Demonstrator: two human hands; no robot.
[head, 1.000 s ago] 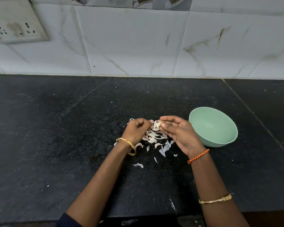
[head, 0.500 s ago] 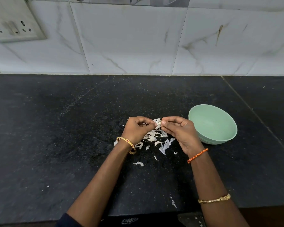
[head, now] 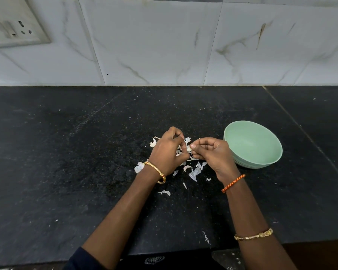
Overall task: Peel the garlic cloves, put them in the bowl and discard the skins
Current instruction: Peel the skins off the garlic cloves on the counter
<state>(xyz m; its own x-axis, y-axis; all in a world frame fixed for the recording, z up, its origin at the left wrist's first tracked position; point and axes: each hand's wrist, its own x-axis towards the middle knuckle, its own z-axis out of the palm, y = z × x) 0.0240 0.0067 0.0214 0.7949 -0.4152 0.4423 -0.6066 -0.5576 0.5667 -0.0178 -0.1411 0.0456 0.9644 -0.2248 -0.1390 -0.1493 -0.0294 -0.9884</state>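
Both our hands meet over the black stone counter [head: 66, 162]: right hand [head: 213, 154] pinching a small white garlic clove [head: 189, 148], left hand [head: 169, 152] curled, picking at it. Papery white skins [head: 193, 172] lie scattered beneath, undiscarded. Our pale green bowl [head: 269, 151] looks empty, so most work remains.

Left hand [head: 167, 152] and right hand [head: 213, 152] meet, fingertips pinched together.

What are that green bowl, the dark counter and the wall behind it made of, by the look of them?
The green bowl looks like matte plastic or melamine: even pastel colour, soft dull sheen, though glazed ceramic is possible. The counter appears to be polished black granite, speckled, with a straight seam on the right. The wall is glossy white tile with grey marble-like veins and visible joints, probably ceramic.
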